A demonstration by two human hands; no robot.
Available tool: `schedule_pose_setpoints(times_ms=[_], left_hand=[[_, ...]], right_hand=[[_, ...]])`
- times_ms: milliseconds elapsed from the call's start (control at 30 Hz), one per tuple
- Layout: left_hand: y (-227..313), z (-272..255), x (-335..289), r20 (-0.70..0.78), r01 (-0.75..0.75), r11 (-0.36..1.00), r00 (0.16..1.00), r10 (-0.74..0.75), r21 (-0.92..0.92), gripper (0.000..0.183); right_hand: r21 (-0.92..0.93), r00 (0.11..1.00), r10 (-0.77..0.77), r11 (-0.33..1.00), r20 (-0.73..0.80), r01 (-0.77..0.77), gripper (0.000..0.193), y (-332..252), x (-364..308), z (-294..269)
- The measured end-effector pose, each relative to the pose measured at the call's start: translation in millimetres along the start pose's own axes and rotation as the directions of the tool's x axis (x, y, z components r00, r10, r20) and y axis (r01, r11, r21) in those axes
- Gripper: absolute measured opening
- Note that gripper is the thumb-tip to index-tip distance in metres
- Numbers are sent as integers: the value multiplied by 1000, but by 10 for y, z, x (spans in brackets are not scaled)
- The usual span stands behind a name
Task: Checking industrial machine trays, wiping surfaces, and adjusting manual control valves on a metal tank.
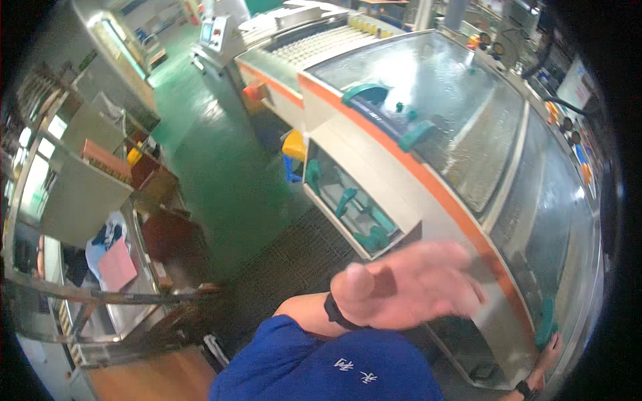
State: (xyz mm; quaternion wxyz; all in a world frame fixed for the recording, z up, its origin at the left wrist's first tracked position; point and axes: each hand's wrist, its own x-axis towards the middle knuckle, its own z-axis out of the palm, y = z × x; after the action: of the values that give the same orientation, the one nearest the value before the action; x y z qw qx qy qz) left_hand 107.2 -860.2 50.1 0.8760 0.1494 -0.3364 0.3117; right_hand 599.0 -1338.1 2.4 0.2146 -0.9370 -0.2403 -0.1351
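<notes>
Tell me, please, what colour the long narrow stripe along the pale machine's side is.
The long narrow stripe is orange, clearest in the head view.

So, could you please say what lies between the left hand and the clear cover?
The head view shows a white panel, then an orange stripe, between left hand and cover.

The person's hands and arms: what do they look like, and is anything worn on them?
Both are ungloved human hands. The left hand has a black wristband; the right hand has a similar dark band. A blue garment with small white markings shows near the left forearm.
</notes>
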Motion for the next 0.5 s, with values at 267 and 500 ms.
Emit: schedule_pose_setpoints(times_ms=[267,500], left_hand=[[55,247,-52,265,-132,932,937,229,-339,101],[-33,589,-27,53,-440,705,828,558,-557,81]], right_hand=[[-211,992,125,970,14,-119,38,-173,41,-136],[-167,992,123,978,-17,-124,40,153,70,-185]])
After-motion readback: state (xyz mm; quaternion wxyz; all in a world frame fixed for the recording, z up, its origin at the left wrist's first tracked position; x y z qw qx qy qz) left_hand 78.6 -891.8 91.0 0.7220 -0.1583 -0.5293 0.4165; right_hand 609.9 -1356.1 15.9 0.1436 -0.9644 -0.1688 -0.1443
